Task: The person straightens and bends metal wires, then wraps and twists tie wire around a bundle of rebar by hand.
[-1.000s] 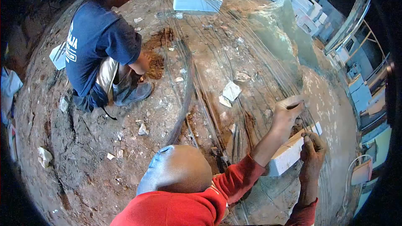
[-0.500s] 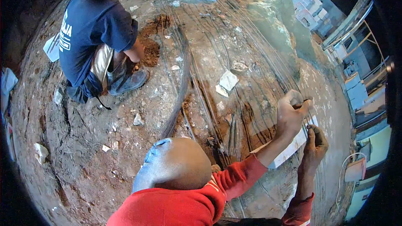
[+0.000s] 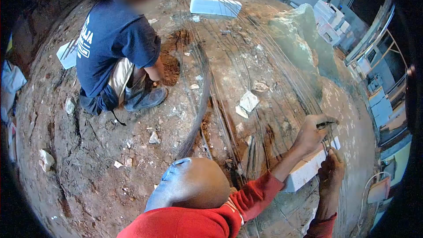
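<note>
My left hand (image 3: 313,131) is closed in a pinch over the long thin steel rods (image 3: 293,83) at the right. Just below it my right hand (image 3: 331,167) is also closed, its fingertips pressed together. Thin dark metal wire (image 3: 328,143) shows between the two hands, close to the rods, so wire and rods are hard to tell apart. A pale rectangular block (image 3: 304,172) lies under the rods beside my forearms. My red sleeve (image 3: 257,196) and a knee in faded blue cloth (image 3: 194,183) fill the bottom of the view.
A co-worker in a dark blue shirt (image 3: 119,44) squats at upper left, one hand low by a patch of loose red soil (image 3: 169,64). Another white block (image 3: 216,6) supports rods at the back. A dark wire bundle (image 3: 200,105) and white stones (image 3: 249,101) lie on the ground.
The view has shifted, so the scene sits lower and further right. My left fingers now reach out further, and my hands have stayed close together at the rods. The co-worker remains squatting.
</note>
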Tool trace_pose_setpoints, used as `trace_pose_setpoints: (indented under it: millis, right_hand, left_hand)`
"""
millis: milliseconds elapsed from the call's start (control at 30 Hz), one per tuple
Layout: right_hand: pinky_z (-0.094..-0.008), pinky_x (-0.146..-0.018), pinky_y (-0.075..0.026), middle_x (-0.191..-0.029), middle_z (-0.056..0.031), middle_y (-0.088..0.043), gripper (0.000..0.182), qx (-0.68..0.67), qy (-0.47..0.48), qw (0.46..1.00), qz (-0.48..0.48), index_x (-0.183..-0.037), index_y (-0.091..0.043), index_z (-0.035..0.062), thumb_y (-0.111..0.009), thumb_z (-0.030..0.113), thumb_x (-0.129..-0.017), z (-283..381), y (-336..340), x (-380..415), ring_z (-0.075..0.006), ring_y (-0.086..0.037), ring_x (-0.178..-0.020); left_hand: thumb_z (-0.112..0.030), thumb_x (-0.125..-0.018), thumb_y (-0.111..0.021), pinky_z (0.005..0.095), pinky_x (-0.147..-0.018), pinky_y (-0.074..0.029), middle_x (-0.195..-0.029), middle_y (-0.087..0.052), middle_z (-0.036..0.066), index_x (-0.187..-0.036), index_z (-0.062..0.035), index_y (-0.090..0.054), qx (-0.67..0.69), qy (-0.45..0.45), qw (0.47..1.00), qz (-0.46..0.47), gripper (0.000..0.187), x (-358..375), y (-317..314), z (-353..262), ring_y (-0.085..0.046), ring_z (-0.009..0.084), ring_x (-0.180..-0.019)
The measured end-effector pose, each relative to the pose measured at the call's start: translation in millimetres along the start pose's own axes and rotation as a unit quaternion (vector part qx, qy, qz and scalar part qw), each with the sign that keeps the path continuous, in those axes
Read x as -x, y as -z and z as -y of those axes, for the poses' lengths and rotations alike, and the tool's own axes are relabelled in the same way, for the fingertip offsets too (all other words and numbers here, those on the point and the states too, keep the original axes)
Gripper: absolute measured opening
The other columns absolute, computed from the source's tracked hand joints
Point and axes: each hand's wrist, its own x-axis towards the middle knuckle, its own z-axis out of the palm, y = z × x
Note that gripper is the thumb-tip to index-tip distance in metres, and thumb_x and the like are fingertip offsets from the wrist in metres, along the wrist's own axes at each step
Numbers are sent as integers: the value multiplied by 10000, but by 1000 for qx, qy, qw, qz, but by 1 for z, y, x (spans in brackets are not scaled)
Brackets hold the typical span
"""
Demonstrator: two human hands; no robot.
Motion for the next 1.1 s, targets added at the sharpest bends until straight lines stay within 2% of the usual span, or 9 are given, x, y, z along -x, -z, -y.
trace_pose_setpoints:
  millis: [100,300,400,500,633,700,900,967,1100]
  right_hand:
    - [-204,-357,-171,-571,93,-316,172,4,6,1000,14,-980,-630,48,-625,203,-905,-2,3,2,-10,-263,-419]
    - [-213,-415,-238,-601,60,-414,172,93,104,988,-63,-940,-636,26,-621,195,-911,-4,-11,11,-22,-325,-476]
    - [-260,-511,-380,-723,-81,-611,135,365,441,819,-46,-933,-626,-49,-576,75,-910,-13,-17,17,-112,-498,-570]
    - [-296,-510,-420,-674,-97,-600,73,520,488,700,39,-894,-621,-44,-606,21,-865,-9,-12,14,-152,-528,-534]
    - [-274,-455,-390,-626,-59,-564,88,404,301,863,42,-872,-599,0,-627,83,-880,-23,4,-10,-132,-507,-495]
    - [-232,-408,-328,-586,-5,-497,111,51,-15,998,20,-868,-567,64,-625,153,-903,-14,9,-12,-66,-436,-467]
    - [-204,-431,-285,-565,44,-392,138,63,125,989,-37,-850,-555,63,-585,171,-929,2,-14,9,-40,-365,-482]
    - [-232,-461,-317,-573,19,-429,179,426,329,840,74,-834,-556,26,-582,177,-926,-4,-10,9,-67,-407,-505]
    - [-242,-453,-322,-567,12,-440,201,416,171,892,32,-823,-553,29,-601,201,-917,-26,19,-30,-83,-414,-494]
  left_hand:
    - [-57,-871,-655,241,-698,-500,-909,-710,59,-1021,14,-691,-125,-60,990,-14,170,0,5,1,-615,90,-774]
    - [-88,-878,-667,229,-627,-480,-852,-669,22,-1032,14,-687,107,103,987,-54,185,-2,4,7,-580,88,-698]
    - [-129,-862,-704,245,-636,-484,-849,-658,27,-1017,40,-667,234,127,963,-46,233,-4,9,12,-593,107,-736]
    - [-121,-856,-708,247,-629,-483,-854,-670,40,-1008,35,-672,139,133,981,-31,220,-4,20,5,-605,113,-745]
    - [-91,-854,-699,257,-617,-493,-835,-674,49,-997,44,-674,72,112,989,68,199,-5,21,6,-607,110,-740]
    - [-98,-860,-697,253,-623,-493,-832,-663,42,-995,42,-672,44,111,992,49,195,-3,15,9,-596,105,-726]
    - [-115,-871,-693,240,-622,-481,-854,-661,40,-1077,35,-657,270,177,943,-78,257,-6,10,37,-577,91,-708]
    - [-122,-863,-704,242,-621,-482,-866,-666,43,-1113,15,-651,156,136,976,-73,289,-10,16,40,-579,88,-708]
    - [-80,-873,-677,249,-639,-493,-901,-681,51,-1249,-92,-602,-54,42,994,-90,383,-3,6,26,-617,101,-744]
